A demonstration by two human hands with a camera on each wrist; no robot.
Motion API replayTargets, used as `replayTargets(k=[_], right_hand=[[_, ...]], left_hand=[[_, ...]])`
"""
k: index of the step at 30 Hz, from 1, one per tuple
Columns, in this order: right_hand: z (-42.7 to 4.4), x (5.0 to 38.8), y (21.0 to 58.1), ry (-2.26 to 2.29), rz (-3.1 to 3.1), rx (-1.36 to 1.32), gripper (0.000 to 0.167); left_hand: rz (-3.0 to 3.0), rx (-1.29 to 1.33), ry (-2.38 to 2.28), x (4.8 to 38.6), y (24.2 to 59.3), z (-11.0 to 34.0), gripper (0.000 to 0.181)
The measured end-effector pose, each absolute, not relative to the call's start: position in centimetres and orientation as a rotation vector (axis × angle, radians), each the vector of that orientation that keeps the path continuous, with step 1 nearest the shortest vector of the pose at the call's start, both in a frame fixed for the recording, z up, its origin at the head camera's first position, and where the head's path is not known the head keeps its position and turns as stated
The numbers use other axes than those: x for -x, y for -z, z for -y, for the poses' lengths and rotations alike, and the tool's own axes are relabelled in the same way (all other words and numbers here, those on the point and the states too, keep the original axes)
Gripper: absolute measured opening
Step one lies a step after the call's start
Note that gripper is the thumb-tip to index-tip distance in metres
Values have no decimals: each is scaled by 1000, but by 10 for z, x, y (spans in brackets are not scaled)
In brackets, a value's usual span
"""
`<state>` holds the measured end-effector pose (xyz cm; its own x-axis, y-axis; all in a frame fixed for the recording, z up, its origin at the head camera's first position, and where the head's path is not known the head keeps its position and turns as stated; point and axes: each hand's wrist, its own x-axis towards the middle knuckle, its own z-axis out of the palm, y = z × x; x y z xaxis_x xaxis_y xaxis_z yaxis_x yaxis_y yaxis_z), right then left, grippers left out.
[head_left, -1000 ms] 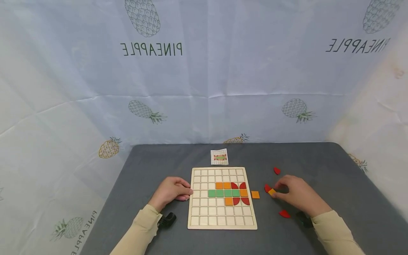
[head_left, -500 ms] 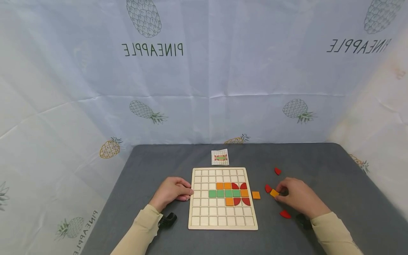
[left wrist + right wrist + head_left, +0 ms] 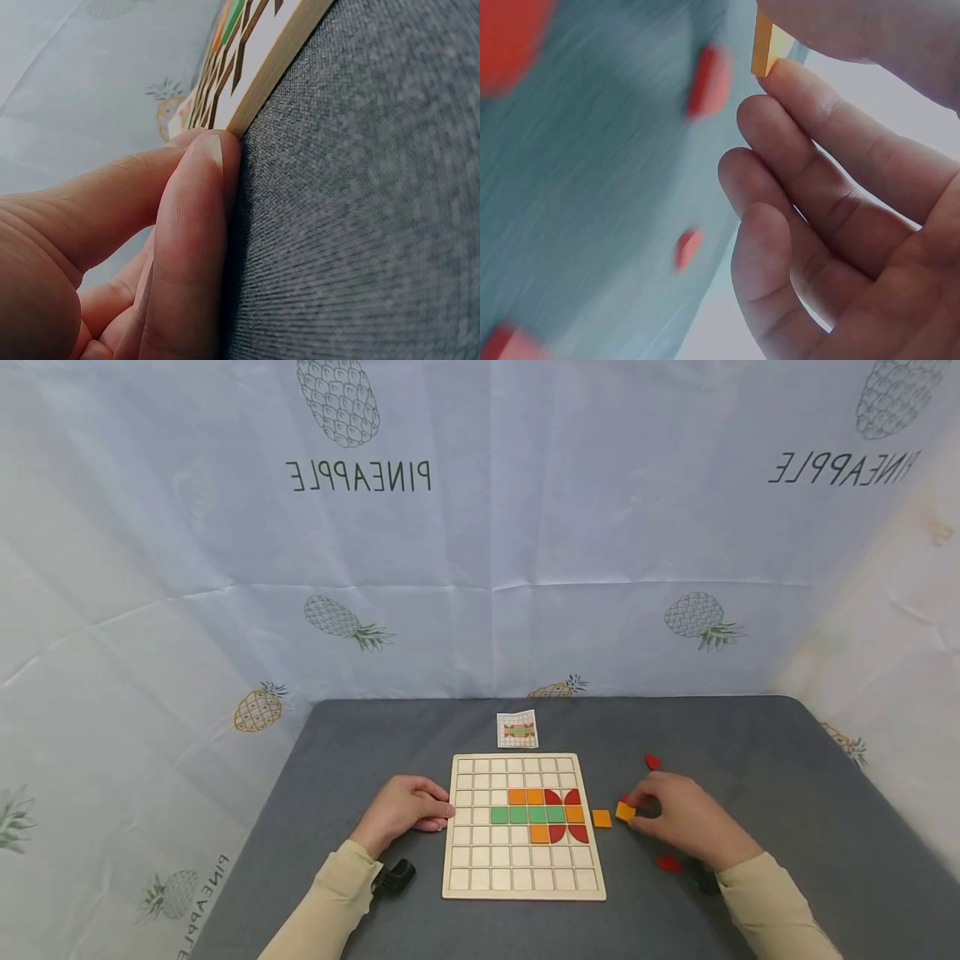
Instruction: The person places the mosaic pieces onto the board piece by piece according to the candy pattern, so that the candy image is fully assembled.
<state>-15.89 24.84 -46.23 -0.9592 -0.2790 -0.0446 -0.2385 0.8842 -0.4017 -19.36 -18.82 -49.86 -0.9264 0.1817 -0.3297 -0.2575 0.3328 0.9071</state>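
Note:
A pale wooden grid board (image 3: 521, 881) lies on the table, with orange squares (image 3: 517, 797), green squares (image 3: 517, 815) and red quarter-round pieces (image 3: 578, 833) set in its cells. My left hand (image 3: 401, 808) holds the board's left edge, thumb and finger meeting there in the left wrist view. My right hand (image 3: 686, 818) pinches an orange square tile (image 3: 626, 812) between thumb and index finger, its other fingers loosely bent. In the right wrist view the tile (image 3: 763, 46) is seen edge-on, partly covered by the thumb. Another orange tile (image 3: 602, 819) lies right beside the board.
Loose red pieces lie around the right hand: one behind it (image 3: 652, 762), one in front (image 3: 670, 863), another mostly hidden by its fingers. A printed pattern card (image 3: 517, 730) lies beyond the board. A pineapple-print cloth (image 3: 480, 635) hangs behind the grey table (image 3: 375, 735).
My right hand has moved left toward the board, carrying the orange tile and covering most of a red piece. My left hand stays at the board's edge.

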Motion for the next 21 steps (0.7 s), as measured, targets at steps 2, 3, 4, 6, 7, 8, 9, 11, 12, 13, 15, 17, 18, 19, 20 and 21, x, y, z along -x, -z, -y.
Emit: replayTargets(k=[2,3,4,6,7,8,9,11,12,13,15,17,18,19,20,21], right_hand=[[-236,161,460,645,-2938,442,19],[-229,163,460,658,-2933,452,19],[-223,164,459,670,-2927,462,19],[-210,167,457,700,-2912,488,19],[-203,169,457,711,-2905,495,19],[-197,170,456,719,-2897,503,18],[-191,171,455,723,-2891,514,18],[-180,173,454,734,-2884,543,17],[-174,174,453,733,-2886,559,16],[-168,174,453,732,-2887,578,16],[-158,174,453,728,-2894,632,15],[-148,173,455,722,-2896,689,16],[-144,172,456,724,-2891,714,16],[-141,171,457,728,-2883,736,16],[-137,171,459,733,-2876,755,16],[-134,170,460,740,-2866,771,16]], left_hand=[[-2231,60,-1621,193,498,189,34],[-2231,56,-1621,193,498,189,35],[-2231,51,-1622,192,498,189,35],[-2234,42,-1621,192,498,190,36],[-2234,38,-1622,192,498,190,36],[-2233,35,-1625,192,498,190,36],[-2231,33,-1628,192,499,189,36],[-2225,31,-1633,193,499,189,36],[-2221,30,-1638,193,499,189,36],[-2218,31,-1641,193,499,188,35],[-2216,35,-1644,193,499,188,35],[-2217,41,-1643,192,499,188,35],[-2220,44,-1641,192,499,188,35],[-2221,47,-1641,192,499,188,35],[-2222,51,-1640,192,499,188,34],[-2224,54,-1640,192,500,188,34]])
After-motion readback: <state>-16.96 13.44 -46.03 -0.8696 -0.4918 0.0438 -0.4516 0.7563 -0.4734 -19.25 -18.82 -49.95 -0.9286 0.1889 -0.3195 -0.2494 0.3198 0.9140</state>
